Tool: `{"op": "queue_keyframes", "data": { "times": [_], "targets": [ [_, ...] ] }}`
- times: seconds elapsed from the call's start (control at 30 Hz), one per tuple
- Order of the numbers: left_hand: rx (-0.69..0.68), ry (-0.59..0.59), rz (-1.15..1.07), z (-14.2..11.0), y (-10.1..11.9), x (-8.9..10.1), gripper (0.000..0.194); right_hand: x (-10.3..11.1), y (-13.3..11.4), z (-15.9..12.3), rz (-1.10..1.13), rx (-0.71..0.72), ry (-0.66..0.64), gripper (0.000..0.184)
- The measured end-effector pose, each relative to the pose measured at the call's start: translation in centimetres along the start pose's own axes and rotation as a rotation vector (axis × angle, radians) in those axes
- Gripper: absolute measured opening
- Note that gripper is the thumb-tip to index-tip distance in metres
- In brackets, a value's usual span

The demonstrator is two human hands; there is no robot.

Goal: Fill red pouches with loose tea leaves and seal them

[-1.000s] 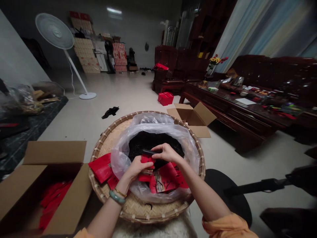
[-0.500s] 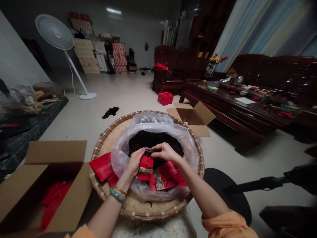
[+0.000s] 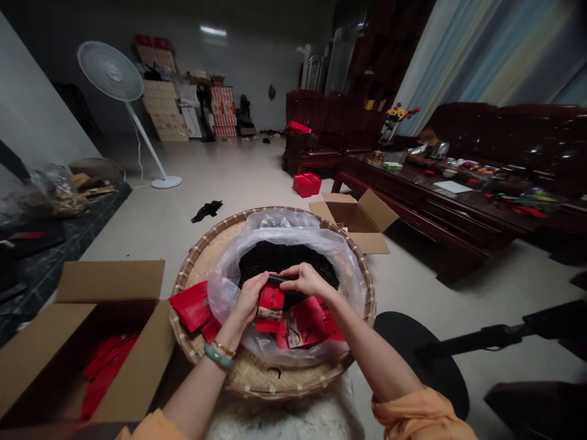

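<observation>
My left hand is closed on the left side of a small red packet, thumb up at its top edge. My right hand pinches the right end of a short black bar-shaped tool, which lies across the packet's top. The left fingertips touch the tool's other end. Below and right, more red packets rest on a clear plastic bag holding dark, loose, leaf-like material. The bag sits in a round woven bamboo tray. Other red packets lie at the tray's left.
An open cardboard box with red packets stands at left. Another open carton is beyond the tray, near a dark wooden table. A black stand base is at right. A white fan stands farther back.
My left hand has shifted up to the packet's top edge and the black tool, uncovering the packet's front. My right hand keeps its pinch. The view has tilted slightly.
</observation>
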State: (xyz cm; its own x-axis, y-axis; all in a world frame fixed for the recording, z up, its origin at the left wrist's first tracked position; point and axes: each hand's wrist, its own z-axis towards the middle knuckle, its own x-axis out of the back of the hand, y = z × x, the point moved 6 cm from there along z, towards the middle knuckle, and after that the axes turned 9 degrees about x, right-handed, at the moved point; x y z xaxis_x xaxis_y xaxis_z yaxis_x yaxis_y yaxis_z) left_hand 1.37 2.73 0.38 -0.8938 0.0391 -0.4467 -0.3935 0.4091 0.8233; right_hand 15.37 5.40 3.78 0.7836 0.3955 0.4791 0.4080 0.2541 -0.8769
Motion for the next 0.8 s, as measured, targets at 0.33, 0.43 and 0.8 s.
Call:
{"op": "queue_keyframes", "data": {
  "times": [0.33,0.43,0.8],
  "targets": [
    [0.019,-0.017,-0.006,0.09,-0.32,-0.16,0.039,0.08,0.09,-0.42,0.022,0.007,0.02,0.037],
    [0.021,-0.016,-0.008,0.02,-0.28,-0.21,0.039,0.18,-0.12,-0.51,0.006,0.02,0.032,0.036],
    [0.107,-0.062,0.158,-0.77,-0.96,-0.1,0.038,-0.52,-0.02,-0.63,0.133,-0.052,0.027,0.035]
  ]
}}
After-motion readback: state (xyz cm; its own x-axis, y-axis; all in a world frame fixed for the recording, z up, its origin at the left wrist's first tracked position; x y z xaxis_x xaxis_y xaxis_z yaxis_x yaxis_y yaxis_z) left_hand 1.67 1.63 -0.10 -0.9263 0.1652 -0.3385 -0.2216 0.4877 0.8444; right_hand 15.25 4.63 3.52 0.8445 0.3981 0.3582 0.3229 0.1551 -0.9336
